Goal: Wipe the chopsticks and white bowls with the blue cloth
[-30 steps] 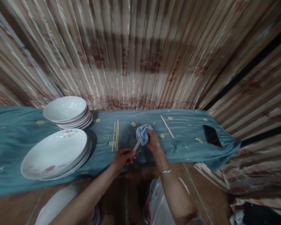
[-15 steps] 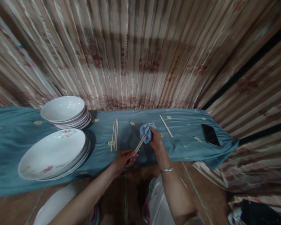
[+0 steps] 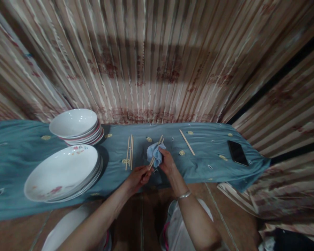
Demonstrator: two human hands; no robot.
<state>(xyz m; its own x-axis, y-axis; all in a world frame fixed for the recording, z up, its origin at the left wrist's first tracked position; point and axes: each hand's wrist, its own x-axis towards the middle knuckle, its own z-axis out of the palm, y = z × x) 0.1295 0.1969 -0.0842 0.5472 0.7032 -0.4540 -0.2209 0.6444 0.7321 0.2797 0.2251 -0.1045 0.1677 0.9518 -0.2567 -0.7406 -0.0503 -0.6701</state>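
My left hand [image 3: 139, 177] grips the near ends of a pair of wooden chopsticks [image 3: 161, 139], which point up and away to the right. Wrapped around their middle is a light blue cloth [image 3: 155, 153], pinched in my right hand [image 3: 167, 161]. The far tips stick out beyond the cloth. To the left of my hands, several chopsticks [image 3: 131, 152] lie side by side on the teal tablecloth [image 3: 115, 177]. Another chopstick [image 3: 187, 142] rests slanted on the right, apart from my right hand.
Stacked bowls [image 3: 75, 122] stand at the back left, with a stack of large floral plates [image 3: 64, 172] in front of them. A black phone [image 3: 237, 152] lies near the right end. A striped curtain [image 3: 146, 62] hangs right behind the table.
My right hand has slid the blue cloth down the chopsticks toward my left hand, so the far tips now show. My left hand still grips the near ends.
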